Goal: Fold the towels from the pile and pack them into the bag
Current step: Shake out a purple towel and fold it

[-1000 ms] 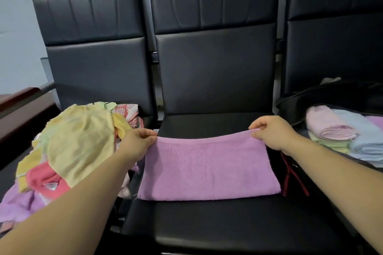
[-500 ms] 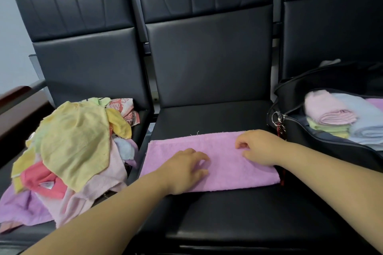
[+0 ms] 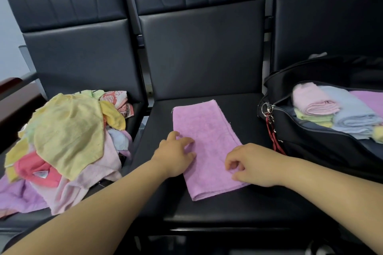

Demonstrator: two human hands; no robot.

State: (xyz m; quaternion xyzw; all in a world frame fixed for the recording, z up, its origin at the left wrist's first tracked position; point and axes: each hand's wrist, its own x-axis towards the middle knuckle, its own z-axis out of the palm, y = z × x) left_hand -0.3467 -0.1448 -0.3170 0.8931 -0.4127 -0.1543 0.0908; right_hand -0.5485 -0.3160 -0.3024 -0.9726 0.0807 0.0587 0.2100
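Observation:
A purple towel (image 3: pixel 205 128), folded into a narrow strip, lies on the middle black chair seat (image 3: pixel 238 205), running from near to far. My left hand (image 3: pixel 174 155) rests on its left edge with fingers spread flat. My right hand (image 3: pixel 252 164) sits at the towel's near right edge, thumb and curled fingers pinching the cloth. The pile of unfolded towels (image 3: pixel 68 134), yellow, pink, red and purple, covers the left seat. On the right seat the open black bag (image 3: pixel 310 143) holds folded pink (image 3: pixel 315 101), blue (image 3: pixel 352 114) and green towels.
Three black padded chairs stand in a row with tall backrests (image 3: pixel 199 47). A key ring and red strap (image 3: pixel 269 114) hang from the bag's left end. A dark wooden armrest (image 3: pixel 12 89) is at the far left.
The purple towel was folded in half again and now lies lengthwise instead of crosswise. Both hands moved from its far corners down onto its near part.

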